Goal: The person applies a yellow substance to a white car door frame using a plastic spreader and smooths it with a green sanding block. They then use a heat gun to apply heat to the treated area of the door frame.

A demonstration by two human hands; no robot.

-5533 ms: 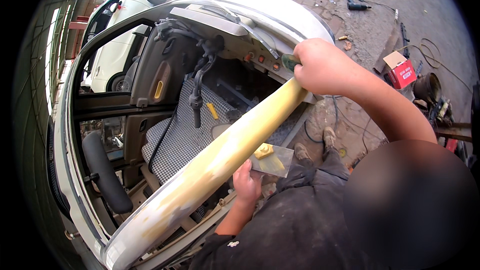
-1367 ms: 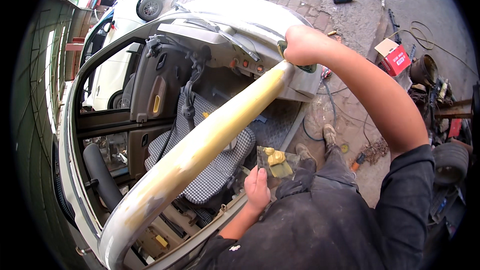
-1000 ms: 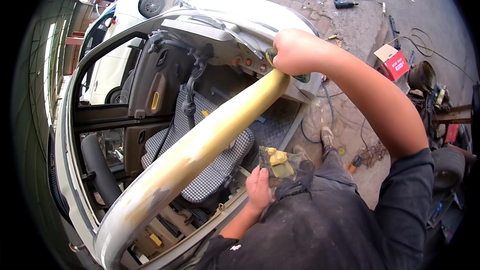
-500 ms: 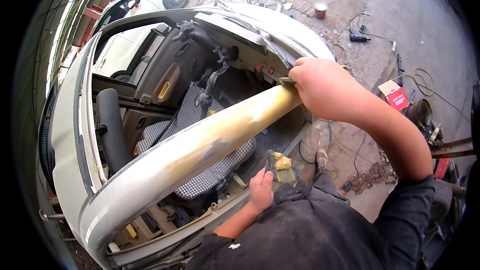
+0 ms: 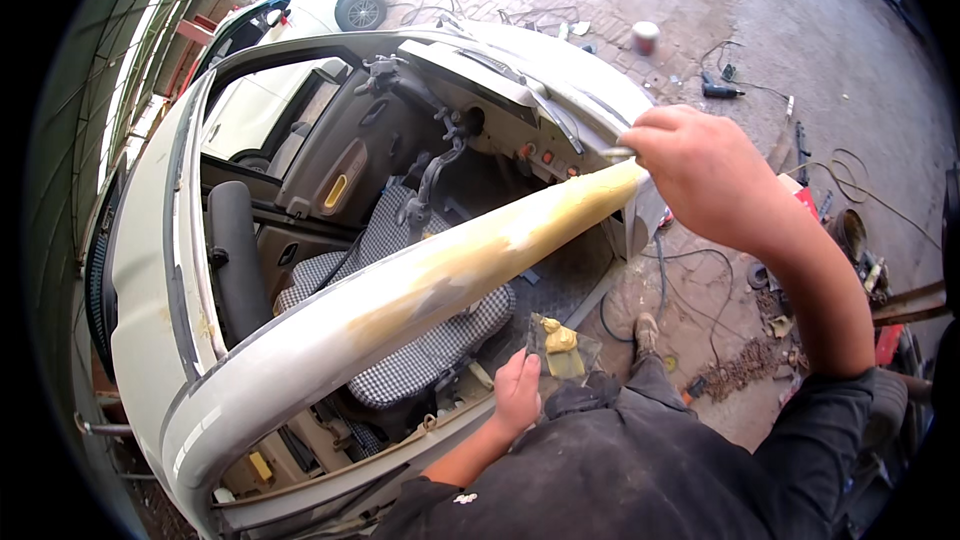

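My right hand (image 5: 705, 175) is closed on a thin, flat spreader (image 5: 616, 152) at the right end of a car's bare window pillar (image 5: 440, 285). Fresh yellow filler coats the right part of that pillar, with grey and white sanded patches further left. Most of the spreader is hidden behind my fingers. Low in front of my body, my left hand (image 5: 518, 390) is closed on the edge of a flat mixing board (image 5: 568, 364). A lump of yellow body filler (image 5: 560, 338) sits on the board.
Through the door opening show a checked seat (image 5: 430, 355), a bare steering column (image 5: 435, 165) and a black headrest-like roll (image 5: 238, 255). On the ground lie a heat-gun-like power tool (image 5: 720, 90), a tub (image 5: 645, 37), cables and a red box (image 5: 806, 199). Another car stands behind.
My right hand has moved right along the pillar with the spreader, to its far right end. My left hand still holds the board; the view has shifted slightly.
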